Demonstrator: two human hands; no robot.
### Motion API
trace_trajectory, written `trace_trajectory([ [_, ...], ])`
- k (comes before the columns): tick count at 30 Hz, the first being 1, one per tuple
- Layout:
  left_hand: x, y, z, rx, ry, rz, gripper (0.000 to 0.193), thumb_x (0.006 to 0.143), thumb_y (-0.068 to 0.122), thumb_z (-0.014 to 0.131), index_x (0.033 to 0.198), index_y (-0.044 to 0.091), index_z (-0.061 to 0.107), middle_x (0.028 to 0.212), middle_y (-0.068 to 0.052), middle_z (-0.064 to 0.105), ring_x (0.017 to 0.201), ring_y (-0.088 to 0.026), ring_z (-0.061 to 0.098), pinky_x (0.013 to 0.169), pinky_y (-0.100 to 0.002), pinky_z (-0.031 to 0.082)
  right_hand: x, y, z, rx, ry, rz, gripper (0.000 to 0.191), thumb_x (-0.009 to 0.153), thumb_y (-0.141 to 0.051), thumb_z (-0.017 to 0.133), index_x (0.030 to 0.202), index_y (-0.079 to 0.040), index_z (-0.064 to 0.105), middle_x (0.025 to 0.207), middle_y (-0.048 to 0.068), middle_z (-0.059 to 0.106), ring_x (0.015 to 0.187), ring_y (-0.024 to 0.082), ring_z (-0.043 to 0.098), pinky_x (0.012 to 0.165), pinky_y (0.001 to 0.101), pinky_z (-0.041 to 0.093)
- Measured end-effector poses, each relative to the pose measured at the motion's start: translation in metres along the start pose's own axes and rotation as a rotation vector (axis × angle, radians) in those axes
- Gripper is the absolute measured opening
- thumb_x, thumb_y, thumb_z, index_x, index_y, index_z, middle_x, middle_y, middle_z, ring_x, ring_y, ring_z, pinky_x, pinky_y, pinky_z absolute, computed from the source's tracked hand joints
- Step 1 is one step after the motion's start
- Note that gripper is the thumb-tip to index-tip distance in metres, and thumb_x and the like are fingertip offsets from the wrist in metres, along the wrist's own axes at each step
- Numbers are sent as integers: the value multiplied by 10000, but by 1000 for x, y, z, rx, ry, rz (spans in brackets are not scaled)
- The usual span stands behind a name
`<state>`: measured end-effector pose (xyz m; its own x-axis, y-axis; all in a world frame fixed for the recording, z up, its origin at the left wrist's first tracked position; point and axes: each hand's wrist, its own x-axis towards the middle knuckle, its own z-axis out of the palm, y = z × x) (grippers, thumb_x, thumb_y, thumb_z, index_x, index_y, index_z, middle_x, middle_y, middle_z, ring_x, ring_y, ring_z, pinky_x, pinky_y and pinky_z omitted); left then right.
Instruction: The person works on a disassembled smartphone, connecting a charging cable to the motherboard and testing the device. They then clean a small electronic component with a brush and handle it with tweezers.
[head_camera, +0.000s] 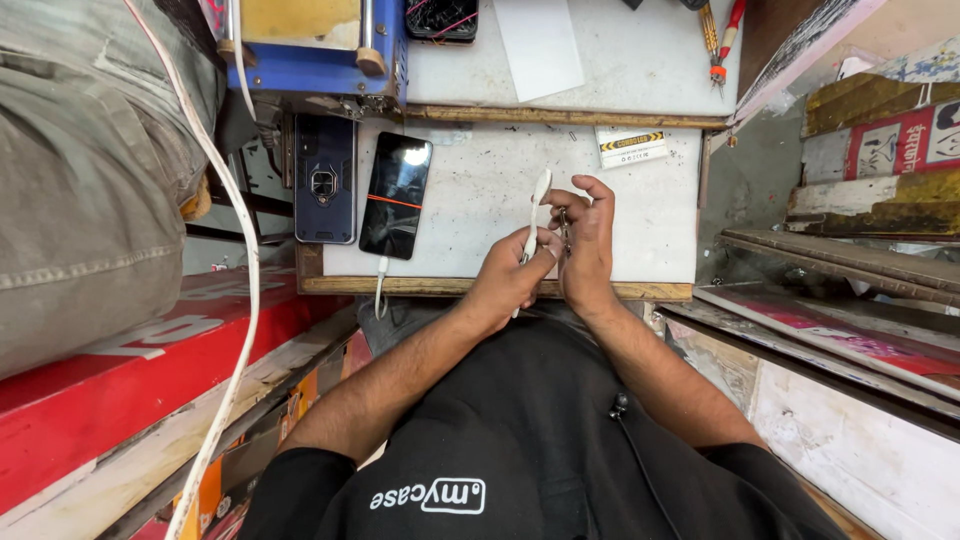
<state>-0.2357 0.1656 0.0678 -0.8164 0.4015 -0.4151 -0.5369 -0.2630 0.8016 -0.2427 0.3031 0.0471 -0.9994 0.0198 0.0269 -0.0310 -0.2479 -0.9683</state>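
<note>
While both hands meet at frame centre over the white worktop (640, 230), the left hand (507, 278) pinches a slim white plastic tool (535, 215) and the right hand (587, 245) grips small metal tweezers (564, 228). Further left lie a black smartphone (397, 195) and a dark ring-backed phone case (324, 178); screwdrivers (722, 40) rest at upper right.

On the desk (640, 230), close to its left edge, a smartphone (396, 196) lies flat; its dark rectangular screen shows glare and a thin orange-red line across the middle. Near the far edge, toward the right side, lies a small white rectangular label (631, 147) with a yellow-and-black striped band. On the raised board behind, at its left end, another phone's cracked black screen (441, 19) shows in part. Red, white and yellow printed cartons (890, 140) are stacked beyond the desk's right edge.
</note>
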Motion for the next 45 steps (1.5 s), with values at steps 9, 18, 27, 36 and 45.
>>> trace_trajectory([
  [9, -1, -1, 1, 261, -15, 90, 233, 1052, 249, 604, 1122, 31, 652, 673, 43, 550, 535, -35, 468, 470, -232, 359, 0, 1, -5, 274, 21, 111, 425, 1057, -109, 483, 1461, -101, 352, 1348, 160, 625, 999, 125, 536, 886, 282, 481],
  [18, -7, 16, -11, 778, 208, 312, 244, 985, 234, 634, 1145, 65, 706, 756, -102, 733, 616, -176, 694, 572, -342, 532, 7, 2, -22, 83, -152, 265, 163, 1079, -154, 612, 1142, -7, 641, 1077, 103, 700, 955, 136, 646, 900, 292, 543],
  [27, 13, 33, -40, 1401, 241, 47, 422, 1005, 103, 565, 1415, 16, 515, 1052, -204, 698, 821, -291, 704, 709, -434, 596, 13, -3, -36, 411, -113, 344, 175, 1058, -174, 672, 1127, -16, 637, 962, 73, 693, 870, 163, 663, 792, 316, 590],
  [36, 25, 61, -62, 1163, 738, 586, 284, 961, 187, 735, 1219, 72, 705, 1094, -108, 737, 877, -223, 714, 739, -336, 581, 18, -15, -39, 446, -148, 412, 431, 981, -168, 737, 1351, -31, 562, 950, 77, 702, 881, 174, 669, 814, 334, 578],
  [45, -9, 111, -136, 364, 710, 580, 242, 1051, 173, 648, 1235, 52, 547, 963, -45, 710, 762, -108, 671, 609, -224, 549, 28, -19, -30, 466, -281, 506, 452, 974, -149, 744, 1368, -38, 551, 961, 67, 690, 901, 177, 666, 834, 332, 567],
])
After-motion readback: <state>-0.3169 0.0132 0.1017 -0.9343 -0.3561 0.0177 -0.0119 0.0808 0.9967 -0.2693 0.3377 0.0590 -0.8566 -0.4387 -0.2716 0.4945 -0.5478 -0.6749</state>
